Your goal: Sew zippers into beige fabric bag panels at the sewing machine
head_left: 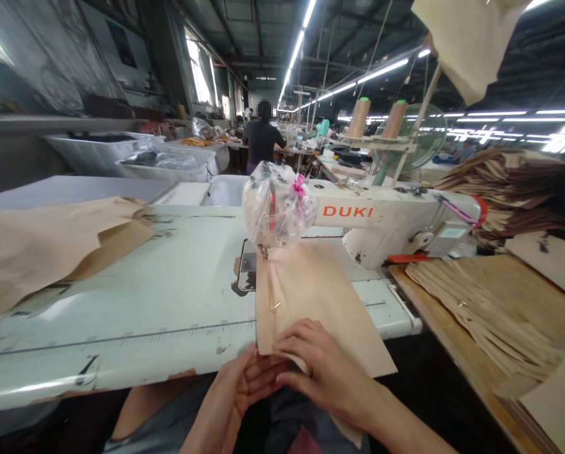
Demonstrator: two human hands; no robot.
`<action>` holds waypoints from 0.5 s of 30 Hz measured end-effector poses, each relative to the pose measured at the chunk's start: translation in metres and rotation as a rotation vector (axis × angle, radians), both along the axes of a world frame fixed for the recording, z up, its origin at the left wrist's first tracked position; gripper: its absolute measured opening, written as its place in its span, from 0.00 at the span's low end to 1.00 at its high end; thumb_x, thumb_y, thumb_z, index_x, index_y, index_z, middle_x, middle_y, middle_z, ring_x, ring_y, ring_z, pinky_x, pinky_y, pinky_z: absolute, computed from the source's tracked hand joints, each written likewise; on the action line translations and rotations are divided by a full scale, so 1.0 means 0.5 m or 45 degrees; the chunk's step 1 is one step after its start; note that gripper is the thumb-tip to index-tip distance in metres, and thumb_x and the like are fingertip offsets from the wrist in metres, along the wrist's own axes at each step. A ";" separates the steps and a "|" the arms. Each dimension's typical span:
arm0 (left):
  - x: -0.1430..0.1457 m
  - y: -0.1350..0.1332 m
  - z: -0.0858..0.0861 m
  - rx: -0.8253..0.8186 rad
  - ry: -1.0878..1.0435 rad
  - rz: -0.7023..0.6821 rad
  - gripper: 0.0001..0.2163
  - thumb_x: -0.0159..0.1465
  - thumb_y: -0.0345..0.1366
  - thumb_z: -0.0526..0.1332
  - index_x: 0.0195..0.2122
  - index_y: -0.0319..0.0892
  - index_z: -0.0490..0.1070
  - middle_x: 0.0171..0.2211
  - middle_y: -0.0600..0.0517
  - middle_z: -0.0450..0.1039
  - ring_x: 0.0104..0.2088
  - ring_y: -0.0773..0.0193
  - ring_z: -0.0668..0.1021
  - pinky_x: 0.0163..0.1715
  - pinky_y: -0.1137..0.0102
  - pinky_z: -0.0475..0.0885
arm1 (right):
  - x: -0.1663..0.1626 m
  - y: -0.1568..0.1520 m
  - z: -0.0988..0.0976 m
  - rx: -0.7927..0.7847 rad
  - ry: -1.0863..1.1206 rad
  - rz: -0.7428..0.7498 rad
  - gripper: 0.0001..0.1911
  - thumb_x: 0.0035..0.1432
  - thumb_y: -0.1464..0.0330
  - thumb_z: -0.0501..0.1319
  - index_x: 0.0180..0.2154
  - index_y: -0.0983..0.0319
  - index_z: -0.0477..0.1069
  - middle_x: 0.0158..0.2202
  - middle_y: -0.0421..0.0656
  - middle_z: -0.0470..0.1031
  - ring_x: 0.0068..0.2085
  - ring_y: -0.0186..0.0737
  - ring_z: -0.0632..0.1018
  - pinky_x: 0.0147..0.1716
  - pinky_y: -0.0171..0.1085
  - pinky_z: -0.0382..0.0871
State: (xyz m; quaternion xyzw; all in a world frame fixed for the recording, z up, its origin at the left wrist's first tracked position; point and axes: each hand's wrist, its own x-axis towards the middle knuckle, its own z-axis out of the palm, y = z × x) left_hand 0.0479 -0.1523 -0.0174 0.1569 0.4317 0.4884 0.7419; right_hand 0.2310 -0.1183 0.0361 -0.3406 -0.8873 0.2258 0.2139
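Observation:
A tan fabric panel with a zipper along its left side lies under the needle area of a white sewing machine. The metal zipper pull rests partway down. My left hand is at the panel's near left corner, thumb by the edge and fingers curled beneath it. My right hand grips the near edge, where a flap of the fabric folds between thumb and fingers. A clear plastic bag tied with a pink strip covers the machine head.
Tan fabric pieces lie on the left of the table. At right, a wooden board bears layered tan pieces, beside a tall fabric stack. Thread cones stand behind the machine. A person sits farther back.

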 end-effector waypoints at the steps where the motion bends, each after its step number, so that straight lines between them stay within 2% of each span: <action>1: -0.002 -0.001 -0.007 0.025 0.024 -0.007 0.19 0.58 0.46 0.68 0.41 0.34 0.77 0.37 0.40 0.82 0.42 0.47 0.83 0.46 0.58 0.77 | -0.005 -0.003 -0.010 0.079 -0.005 -0.011 0.13 0.62 0.68 0.65 0.49 0.59 0.70 0.46 0.42 0.73 0.50 0.41 0.70 0.50 0.40 0.65; 3: -0.007 -0.004 -0.009 0.134 0.180 -0.053 0.19 0.56 0.50 0.68 0.37 0.37 0.78 0.34 0.44 0.82 0.41 0.47 0.82 0.43 0.60 0.77 | -0.012 -0.007 -0.030 0.267 0.026 -0.016 0.11 0.64 0.73 0.60 0.49 0.62 0.69 0.44 0.45 0.73 0.48 0.43 0.70 0.48 0.41 0.66; 5: -0.020 -0.006 0.005 0.319 0.486 -0.153 0.21 0.60 0.55 0.62 0.34 0.40 0.78 0.32 0.46 0.81 0.38 0.49 0.82 0.39 0.61 0.78 | -0.013 -0.007 -0.043 0.440 0.096 0.012 0.11 0.66 0.75 0.53 0.47 0.65 0.69 0.40 0.47 0.74 0.44 0.43 0.72 0.44 0.40 0.68; 8: -0.065 0.017 0.037 0.555 0.894 -0.297 0.19 0.63 0.54 0.60 0.35 0.43 0.79 0.31 0.49 0.80 0.33 0.52 0.82 0.34 0.65 0.78 | -0.011 0.001 -0.052 0.591 0.172 0.053 0.12 0.69 0.72 0.49 0.46 0.66 0.69 0.36 0.46 0.74 0.38 0.41 0.73 0.38 0.38 0.68; 10: -0.100 0.059 0.051 0.773 1.281 -0.243 0.15 0.64 0.51 0.61 0.42 0.47 0.78 0.36 0.52 0.80 0.38 0.54 0.81 0.40 0.67 0.77 | -0.014 0.011 -0.062 0.672 0.205 0.037 0.13 0.71 0.69 0.48 0.43 0.65 0.70 0.33 0.45 0.74 0.36 0.40 0.73 0.35 0.37 0.68; 12: -0.127 0.116 0.053 1.091 1.758 -0.146 0.17 0.66 0.48 0.60 0.53 0.49 0.73 0.47 0.50 0.77 0.48 0.54 0.79 0.51 0.64 0.74 | -0.022 0.025 -0.082 0.803 0.255 -0.011 0.12 0.71 0.70 0.49 0.40 0.64 0.70 0.30 0.42 0.74 0.33 0.37 0.73 0.34 0.35 0.67; 13: -0.134 0.146 0.051 1.228 1.921 -0.131 0.19 0.66 0.46 0.59 0.57 0.49 0.70 0.52 0.49 0.74 0.52 0.54 0.76 0.55 0.61 0.71 | -0.028 0.033 -0.094 0.879 0.280 -0.031 0.11 0.70 0.71 0.50 0.39 0.64 0.70 0.28 0.41 0.74 0.31 0.36 0.73 0.33 0.35 0.67; 15: -0.140 0.196 0.045 1.413 2.054 -0.232 0.23 0.66 0.44 0.60 0.62 0.47 0.65 0.59 0.45 0.68 0.57 0.53 0.73 0.58 0.58 0.69 | -0.035 0.044 -0.115 1.014 0.338 -0.081 0.12 0.69 0.74 0.51 0.35 0.62 0.70 0.24 0.38 0.73 0.27 0.34 0.72 0.30 0.34 0.66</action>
